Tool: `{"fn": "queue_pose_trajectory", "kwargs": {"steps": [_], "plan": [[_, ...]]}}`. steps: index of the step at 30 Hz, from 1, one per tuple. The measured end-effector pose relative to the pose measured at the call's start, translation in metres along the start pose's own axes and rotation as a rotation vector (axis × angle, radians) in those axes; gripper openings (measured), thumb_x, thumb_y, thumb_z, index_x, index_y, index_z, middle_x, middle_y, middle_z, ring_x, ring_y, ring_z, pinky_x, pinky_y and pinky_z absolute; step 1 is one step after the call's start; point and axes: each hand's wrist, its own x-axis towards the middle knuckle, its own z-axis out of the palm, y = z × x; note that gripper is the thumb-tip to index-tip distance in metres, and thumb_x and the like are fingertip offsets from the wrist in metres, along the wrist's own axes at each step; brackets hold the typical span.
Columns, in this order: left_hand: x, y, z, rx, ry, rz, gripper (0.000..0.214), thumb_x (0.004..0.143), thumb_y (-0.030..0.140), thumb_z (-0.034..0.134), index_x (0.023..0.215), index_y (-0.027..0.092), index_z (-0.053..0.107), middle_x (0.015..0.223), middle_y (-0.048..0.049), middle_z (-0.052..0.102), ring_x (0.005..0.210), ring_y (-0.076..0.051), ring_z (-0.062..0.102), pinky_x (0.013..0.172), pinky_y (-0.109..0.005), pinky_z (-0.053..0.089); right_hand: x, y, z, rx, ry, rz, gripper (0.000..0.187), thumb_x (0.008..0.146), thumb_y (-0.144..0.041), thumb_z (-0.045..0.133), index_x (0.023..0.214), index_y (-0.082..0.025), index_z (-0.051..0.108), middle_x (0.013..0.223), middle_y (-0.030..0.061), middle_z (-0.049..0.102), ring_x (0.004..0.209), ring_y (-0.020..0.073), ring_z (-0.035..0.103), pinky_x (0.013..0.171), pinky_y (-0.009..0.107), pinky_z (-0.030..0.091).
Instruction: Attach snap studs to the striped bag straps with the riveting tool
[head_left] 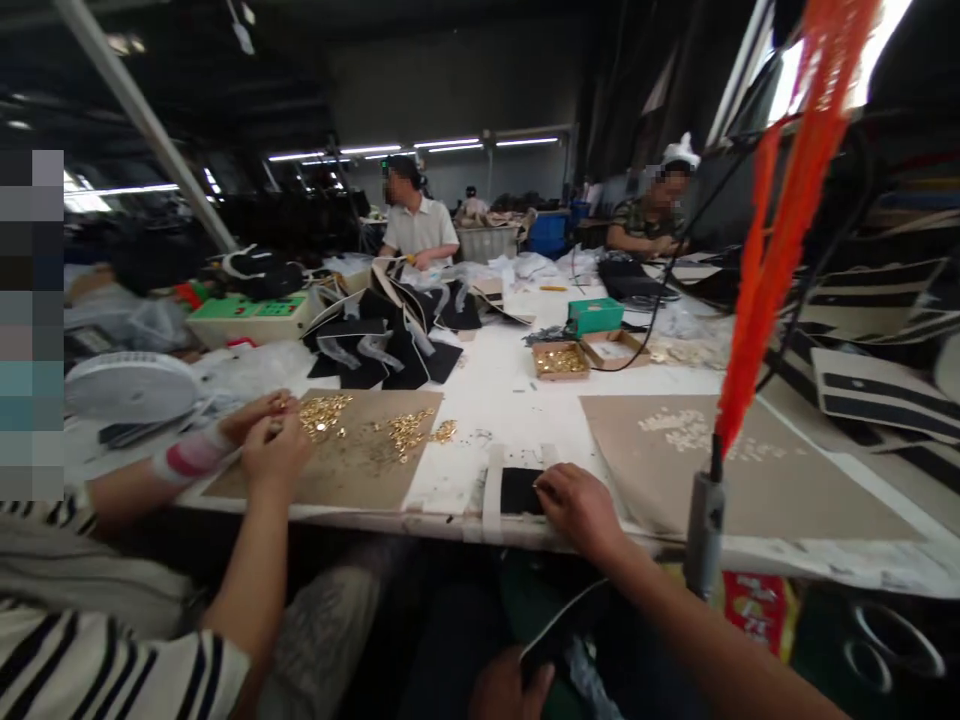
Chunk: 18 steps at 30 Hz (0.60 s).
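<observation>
My right hand (579,508) rests at the near edge of the white table (510,390), fingers curled and pinching the right edge of a small black fabric piece (517,490) that lies beside a white strip (493,495). My left hand (508,690) is low, under the table edge near my lap. Its fingers are closed on a dark flat piece with a pale rim (564,625). Only part of that hand shows.
A co-worker in a striped top sits at my left; both of that person's hands (266,430) pinch small gold fittings (405,430) over a brown card. Another brown card (750,470), an orange tassel on a post (772,250), boxes of gold parts (561,360), black cut pieces (390,340), two people at the far end.
</observation>
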Motion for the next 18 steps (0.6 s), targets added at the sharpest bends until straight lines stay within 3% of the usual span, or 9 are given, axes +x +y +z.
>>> {"fn": "queue_pose_trajectory", "kwargs": {"steps": [4, 7, 11, 18], "plan": [[0.014, -0.005, 0.009, -0.045, -0.033, 0.009, 0.026, 0.089, 0.035, 0.073, 0.096, 0.06, 0.073, 0.096, 0.0163, 0.076, 0.107, -0.027, 0.072, 0.072, -0.036, 0.058, 0.003, 0.005, 0.002, 0.031, 0.004, -0.021, 0.016, 0.096, -0.023, 0.057, 0.093, -0.024, 0.072, 0.095, 0.0067, 0.073, 0.089, 0.0239, 0.067, 0.08, 0.036, 0.05], [0.02, -0.008, 0.01, -0.06, -0.048, 0.035, 0.027, 0.086, 0.042, 0.072, 0.095, 0.067, 0.071, 0.09, 0.02, 0.076, 0.105, -0.028, 0.073, 0.068, -0.037, 0.057, 0.011, 0.006, 0.007, 0.042, -0.009, -0.049, 0.016, 0.098, -0.026, 0.057, 0.095, -0.023, 0.073, 0.095, 0.0059, 0.073, 0.089, 0.022, 0.067, 0.08, 0.034, 0.051], [0.021, -0.014, 0.007, -0.076, -0.064, 0.068, 0.019, 0.087, 0.049, 0.068, 0.094, 0.066, 0.072, 0.086, 0.0198, 0.075, 0.108, -0.028, 0.073, 0.068, -0.037, 0.057, 0.022, 0.003, 0.015, 0.03, -0.043, -0.108, 0.016, 0.099, -0.026, 0.059, 0.096, -0.023, 0.074, 0.096, 0.0051, 0.074, 0.089, 0.0209, 0.067, 0.081, 0.032, 0.05], [0.02, -0.018, -0.003, -0.21, -0.007, 0.111, 0.013, 0.091, 0.049, 0.064, 0.085, 0.049, 0.076, 0.079, 0.0132, 0.075, 0.092, -0.023, 0.076, 0.068, -0.032, 0.057, 0.025, 0.0, 0.016, 0.065, -0.09, -0.115, 0.017, 0.099, -0.027, 0.059, 0.096, -0.024, 0.075, 0.097, 0.0052, 0.075, 0.09, 0.0198, 0.068, 0.083, 0.032, 0.051]]}}
